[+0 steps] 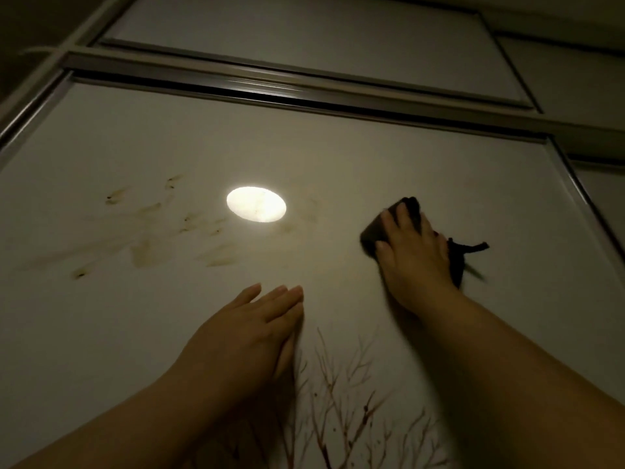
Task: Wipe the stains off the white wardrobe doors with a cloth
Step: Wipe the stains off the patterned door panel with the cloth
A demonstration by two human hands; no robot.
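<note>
The white wardrobe door [372, 170] fills the view, lit by a bright oval light spot. Brown smeared stains [145, 252] spread over its left half, with fainter marks just right of the light spot. My right hand [416, 262] presses a dark cloth [372, 235] flat against the door at the right, and a loose end of the cloth hangs out behind the hand. My left hand [257, 330] rests flat on the door lower down, fingers together, holding nothing.
A metal frame rail [270, 93] runs across the top of the door, with upper cabinet panels [304, 32] above it. A brown branch pattern [338, 401] is printed on the lower part of the door. The door's right frame edge [575, 204] is near the cloth.
</note>
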